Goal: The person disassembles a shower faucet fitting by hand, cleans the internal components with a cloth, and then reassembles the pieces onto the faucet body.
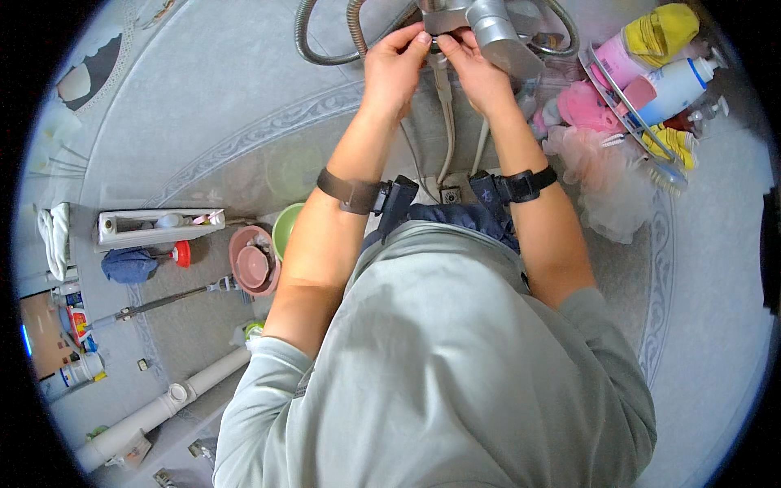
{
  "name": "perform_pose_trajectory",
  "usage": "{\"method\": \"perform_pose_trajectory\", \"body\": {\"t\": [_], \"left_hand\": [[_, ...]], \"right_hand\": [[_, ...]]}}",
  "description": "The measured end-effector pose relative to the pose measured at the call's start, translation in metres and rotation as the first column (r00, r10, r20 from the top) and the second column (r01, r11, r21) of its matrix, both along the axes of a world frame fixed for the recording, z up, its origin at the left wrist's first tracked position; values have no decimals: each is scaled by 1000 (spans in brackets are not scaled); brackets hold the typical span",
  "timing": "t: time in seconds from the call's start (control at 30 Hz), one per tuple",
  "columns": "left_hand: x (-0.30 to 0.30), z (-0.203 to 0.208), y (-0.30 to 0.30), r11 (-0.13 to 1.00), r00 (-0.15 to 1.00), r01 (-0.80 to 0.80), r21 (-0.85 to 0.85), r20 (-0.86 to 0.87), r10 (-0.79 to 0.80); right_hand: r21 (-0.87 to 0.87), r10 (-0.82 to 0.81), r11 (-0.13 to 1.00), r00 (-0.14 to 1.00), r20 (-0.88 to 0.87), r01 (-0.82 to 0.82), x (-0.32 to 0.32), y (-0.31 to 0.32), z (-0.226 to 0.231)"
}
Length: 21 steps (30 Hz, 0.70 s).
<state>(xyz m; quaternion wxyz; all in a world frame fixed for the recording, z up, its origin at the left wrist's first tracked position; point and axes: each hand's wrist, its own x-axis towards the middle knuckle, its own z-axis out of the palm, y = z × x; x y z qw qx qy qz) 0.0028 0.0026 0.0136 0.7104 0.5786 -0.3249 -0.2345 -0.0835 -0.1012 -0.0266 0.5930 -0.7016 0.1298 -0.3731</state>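
Note:
Both my hands are raised against the underside of a grey metal fixture [500, 41] that looks like a shower mixer. My left hand [394, 71] is closed in a pinch, thumb and bent forefinger together at the fixture's lower edge. Beside it my right hand [480, 77] pinches too, its thumb toward the left one. A small dark fitting seems to lie between the fingertips, mostly hidden. Just below them a pale cable or hose [445, 102] hangs down the wall. Flexible metal hoses [355, 24] loop close to my left hand.
At right, a wire rack [626, 106] holds bottles, yellow cloth and a pink bath puff [582, 154]. On the left are a white shelf [122, 236], a pink basin [237, 240], a green basin [285, 224], a red-ended tool [181, 254] and a white pipe [138, 427].

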Motion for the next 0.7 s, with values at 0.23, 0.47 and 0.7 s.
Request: {"method": "perform_pose_trajectory", "body": {"t": [0.23,0.47,0.7], "left_hand": [[3,-4,-2,999,996,48,-23,-69,-49],[4,-3,-5,983,960,147,-113,-225,-169],[1,1,-5,978,929,144,-148,-321,-186]], "right_hand": [[10,-7,1000,999,38,7,-3,2,2],[-34,-67,997,993,96,71,1,4,4],[167,4,985,985,172,-33,2,10,4]]}}
